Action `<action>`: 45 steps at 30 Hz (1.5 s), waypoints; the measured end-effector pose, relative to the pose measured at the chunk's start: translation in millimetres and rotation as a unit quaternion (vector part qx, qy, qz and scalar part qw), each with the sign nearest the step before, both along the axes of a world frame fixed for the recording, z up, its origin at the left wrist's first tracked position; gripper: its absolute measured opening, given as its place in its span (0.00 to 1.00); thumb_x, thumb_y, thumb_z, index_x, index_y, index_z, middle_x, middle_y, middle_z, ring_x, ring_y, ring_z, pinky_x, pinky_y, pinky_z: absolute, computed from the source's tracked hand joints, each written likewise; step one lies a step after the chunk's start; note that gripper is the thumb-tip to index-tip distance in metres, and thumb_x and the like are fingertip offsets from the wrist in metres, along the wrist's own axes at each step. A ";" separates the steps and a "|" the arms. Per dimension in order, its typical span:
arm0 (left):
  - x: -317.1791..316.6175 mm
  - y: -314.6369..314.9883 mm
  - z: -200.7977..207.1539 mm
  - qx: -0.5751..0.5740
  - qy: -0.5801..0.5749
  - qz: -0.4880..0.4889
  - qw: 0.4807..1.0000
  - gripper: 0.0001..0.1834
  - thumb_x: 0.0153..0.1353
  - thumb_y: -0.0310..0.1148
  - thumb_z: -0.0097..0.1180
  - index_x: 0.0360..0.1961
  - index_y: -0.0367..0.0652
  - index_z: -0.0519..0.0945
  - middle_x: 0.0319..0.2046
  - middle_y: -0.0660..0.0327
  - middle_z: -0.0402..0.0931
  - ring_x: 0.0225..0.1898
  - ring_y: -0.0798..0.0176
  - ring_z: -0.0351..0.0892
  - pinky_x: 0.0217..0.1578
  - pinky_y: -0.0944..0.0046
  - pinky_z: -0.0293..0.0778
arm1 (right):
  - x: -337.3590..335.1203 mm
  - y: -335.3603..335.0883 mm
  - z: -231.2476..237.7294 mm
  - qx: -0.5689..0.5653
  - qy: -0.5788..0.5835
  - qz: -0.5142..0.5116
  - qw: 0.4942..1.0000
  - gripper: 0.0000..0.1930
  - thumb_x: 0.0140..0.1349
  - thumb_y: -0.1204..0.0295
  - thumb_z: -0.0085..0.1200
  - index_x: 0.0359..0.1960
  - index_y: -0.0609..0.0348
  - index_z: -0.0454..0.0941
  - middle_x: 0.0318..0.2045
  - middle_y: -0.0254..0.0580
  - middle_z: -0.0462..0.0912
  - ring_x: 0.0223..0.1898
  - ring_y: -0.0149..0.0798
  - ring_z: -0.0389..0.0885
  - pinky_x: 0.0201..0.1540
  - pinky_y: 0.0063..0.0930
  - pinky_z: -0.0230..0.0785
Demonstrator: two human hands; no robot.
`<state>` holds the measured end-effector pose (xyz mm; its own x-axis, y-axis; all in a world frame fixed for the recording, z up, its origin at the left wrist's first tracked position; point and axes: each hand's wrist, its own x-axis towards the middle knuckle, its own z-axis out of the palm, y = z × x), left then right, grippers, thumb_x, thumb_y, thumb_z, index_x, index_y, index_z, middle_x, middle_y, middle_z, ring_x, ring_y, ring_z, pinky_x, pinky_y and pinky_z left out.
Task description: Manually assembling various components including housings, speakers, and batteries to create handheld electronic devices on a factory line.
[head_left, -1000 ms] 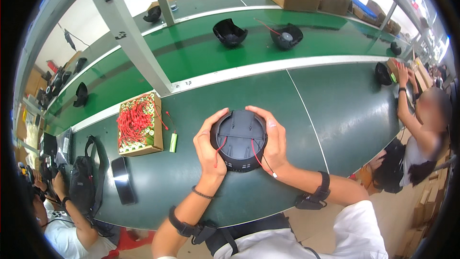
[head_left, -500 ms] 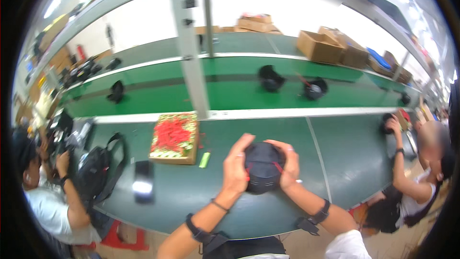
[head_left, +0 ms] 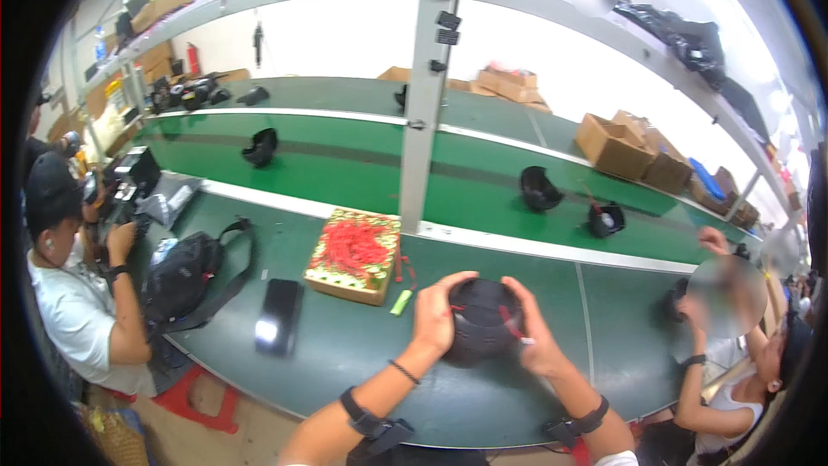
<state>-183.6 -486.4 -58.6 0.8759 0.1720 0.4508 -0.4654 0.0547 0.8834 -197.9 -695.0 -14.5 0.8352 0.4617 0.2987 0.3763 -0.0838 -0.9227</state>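
Observation:
A black dome-shaped shell [head_left: 485,321], rather like a small helmet, rests between my two hands above the near side of the dark green table. Red cords show at its left edge and on its right side. My left hand [head_left: 434,318] clasps its left side, thumb side toward the top. Against the right side presses my right hand [head_left: 536,335], near a small white end of the red cord. The underside of the shell is hidden.
Left of my hands, a box of red cords [head_left: 352,250], a green piece [head_left: 401,302], a black phone [head_left: 279,317] and a black bag [head_left: 185,280] lie on the table. More black shells [head_left: 540,190] are on the green belt behind a metal post [head_left: 420,164]. People sit at both sides.
The view has turned, shifting the table, box and belt. The shell is tipped differently between my hands, and its red cord now shows higher on the right side. Both hands keep hold.

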 end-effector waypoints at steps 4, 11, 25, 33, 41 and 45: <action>7.7 -3.4 -3.5 -0.013 0.046 0.004 0.999 0.21 0.72 0.28 0.42 0.53 0.33 0.87 0.50 0.49 0.89 0.52 0.57 0.88 0.60 0.60 0.78 | -2.0 4.2 9.9 -0.196 -0.081 -0.067 0.975 0.75 0.33 0.45 0.87 0.78 0.69 0.50 0.73 0.68 0.60 0.75 0.61 0.63 0.78 0.48 0.57; 16.7 10.3 4.0 -0.149 0.081 -0.072 0.983 0.32 0.80 0.45 0.28 0.68 0.35 0.76 0.64 0.45 0.78 0.69 0.52 0.74 0.73 0.54 0.63 | 18.3 15.8 18.4 -0.175 -0.102 -0.081 0.976 0.68 0.34 0.48 0.87 0.75 0.68 0.58 0.68 0.60 0.69 0.69 0.54 0.73 0.71 0.45 0.67; 5.5 4.6 -1.0 0.003 0.119 -0.016 0.993 0.32 0.83 0.51 0.25 0.75 0.41 0.64 0.67 0.50 0.75 0.68 0.51 0.70 0.65 0.52 0.68 | 233.1 58.1 -11.6 -0.149 -0.112 -0.356 0.916 0.70 0.35 0.47 0.84 0.77 0.66 0.52 0.71 0.60 0.64 0.73 0.61 0.63 0.76 0.54 0.57; 7.9 3.7 6.3 0.025 0.121 -0.031 0.992 0.32 0.83 0.51 0.25 0.74 0.40 0.64 0.66 0.50 0.76 0.67 0.53 0.72 0.63 0.54 0.69 | 259.2 48.1 -23.8 -0.199 -0.160 -0.348 0.902 0.72 0.34 0.54 0.87 0.77 0.70 0.49 0.72 0.64 0.61 0.73 0.63 0.63 0.76 0.49 0.61; 4.9 2.5 -1.0 0.036 0.133 -0.035 0.990 0.32 0.84 0.52 0.24 0.73 0.40 0.65 0.64 0.50 0.77 0.65 0.54 0.73 0.62 0.54 0.69 | 180.8 21.7 27.2 -0.120 -0.117 -0.391 0.905 0.45 0.51 0.68 0.72 0.68 0.68 0.61 0.66 0.65 0.68 0.67 0.60 0.69 0.71 0.51 0.64; 2.5 10.9 -0.8 0.043 0.140 -0.022 0.989 0.32 0.84 0.53 0.25 0.72 0.40 0.65 0.62 0.51 0.78 0.64 0.55 0.74 0.62 0.54 0.70 | 60.7 25.9 147.3 0.147 -0.044 0.039 0.987 0.11 0.72 0.75 0.57 0.52 0.61 0.72 0.48 0.50 0.86 0.52 0.40 0.85 0.58 0.39 0.77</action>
